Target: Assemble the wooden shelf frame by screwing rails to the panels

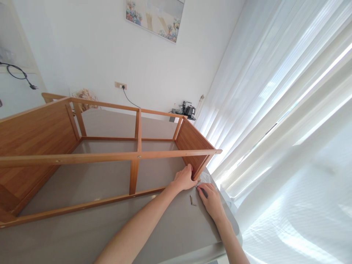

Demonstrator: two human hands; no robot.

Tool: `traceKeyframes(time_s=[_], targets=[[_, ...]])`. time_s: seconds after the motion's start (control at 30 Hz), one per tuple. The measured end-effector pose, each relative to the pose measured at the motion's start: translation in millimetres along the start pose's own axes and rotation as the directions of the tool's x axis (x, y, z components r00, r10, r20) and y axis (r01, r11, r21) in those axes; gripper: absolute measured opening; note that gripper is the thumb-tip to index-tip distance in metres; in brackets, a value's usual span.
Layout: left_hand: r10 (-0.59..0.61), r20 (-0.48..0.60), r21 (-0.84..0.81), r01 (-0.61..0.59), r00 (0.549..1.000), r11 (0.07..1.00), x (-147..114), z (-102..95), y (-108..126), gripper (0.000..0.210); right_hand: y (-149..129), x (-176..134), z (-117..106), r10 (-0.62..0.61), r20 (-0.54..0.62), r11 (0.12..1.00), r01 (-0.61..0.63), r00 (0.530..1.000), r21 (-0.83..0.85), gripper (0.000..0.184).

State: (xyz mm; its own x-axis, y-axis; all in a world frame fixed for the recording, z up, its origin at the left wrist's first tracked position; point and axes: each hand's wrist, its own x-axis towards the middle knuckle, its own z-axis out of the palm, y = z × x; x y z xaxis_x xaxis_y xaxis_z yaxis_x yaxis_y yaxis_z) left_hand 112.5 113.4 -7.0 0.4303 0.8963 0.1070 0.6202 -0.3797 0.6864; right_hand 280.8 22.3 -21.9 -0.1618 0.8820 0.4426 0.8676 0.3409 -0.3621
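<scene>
A wooden frame (pixel 133 156) with panelled ends lies on the grey-covered table (pixel 176 227). My left hand (pixel 184 178) is closed around the near right lower corner of the frame, its fingers partly behind the end post. Just right of it, my right hand (pixel 211 198) grips a screwdriver (pixel 204 192) with a dark handle. The metal end of the screwdriver points at that corner; its tip contact is too small to make out. Loose screws (pixel 191 201) lie on the cover below my left hand.
Clear plastic wrap (pixel 205 177) lies behind my right hand near the table's right edge. White curtains (pixel 264 110) hang along the right side. A black kettle (pixel 189 110) stands at the back, and a cable runs from a wall socket (pixel 120 85).
</scene>
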Motion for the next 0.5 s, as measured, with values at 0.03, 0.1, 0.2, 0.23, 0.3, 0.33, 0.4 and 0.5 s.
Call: traceKeyframes(time_s=[0.03, 0.1, 0.2, 0.23, 0.3, 0.33, 0.4, 0.5], targets=[[0.002, 0.002, -0.003, -0.002, 1.0, 1.0, -0.1, -0.6, 0.1, 0.049, -0.5, 0.0, -0.1, -0.003, -0.002, 1.0, 0.003, 1.0, -0.007, 0.025], [0.003, 0.009, -0.008, -0.003, 1.0, 1.0, -0.4, -1.7, 0.2, 0.048, -1.3, 0.0, -0.3, -0.01, -0.007, 1.0, 0.01, 1.0, -0.02, 0.025], [0.002, 0.01, -0.005, -0.002, 1.0, 1.0, -0.7, -2.2, 0.0, 0.048, -2.4, 0.0, -0.4, -0.019, -0.014, 0.999, 0.019, 1.0, -0.031, 0.024], [0.002, 0.008, -0.005, -0.002, 1.0, 1.0, -0.7, -2.0, -0.2, 0.048, -2.8, 0.0, -0.6, -0.02, -0.016, 0.999, 0.019, 1.0, -0.033, 0.023], [0.006, 0.0, -0.008, -0.006, 1.0, 1.0, -0.5, -1.2, -1.0, 0.048, -3.3, -0.2, -1.1, -0.019, -0.016, 0.999, 0.018, 1.0, -0.036, 0.023], [0.01, -0.002, -0.011, -0.01, 1.0, 1.0, -0.3, -0.6, -1.5, 0.048, -3.6, -0.3, -1.4, -0.018, -0.014, 0.999, 0.017, 1.0, -0.037, 0.022], [0.015, -0.005, -0.016, -0.015, 1.0, 1.0, 0.2, 0.4, -2.5, 0.049, -3.9, -0.4, -1.9, -0.02, -0.013, 0.999, 0.019, 1.0, -0.043, 0.022], [0.01, -0.002, -0.022, -0.01, 1.0, 1.0, 0.7, 1.3, -3.4, 0.05, -3.7, -0.4, -2.1, -0.033, -0.023, 0.998, 0.032, 0.999, -0.061, 0.022]])
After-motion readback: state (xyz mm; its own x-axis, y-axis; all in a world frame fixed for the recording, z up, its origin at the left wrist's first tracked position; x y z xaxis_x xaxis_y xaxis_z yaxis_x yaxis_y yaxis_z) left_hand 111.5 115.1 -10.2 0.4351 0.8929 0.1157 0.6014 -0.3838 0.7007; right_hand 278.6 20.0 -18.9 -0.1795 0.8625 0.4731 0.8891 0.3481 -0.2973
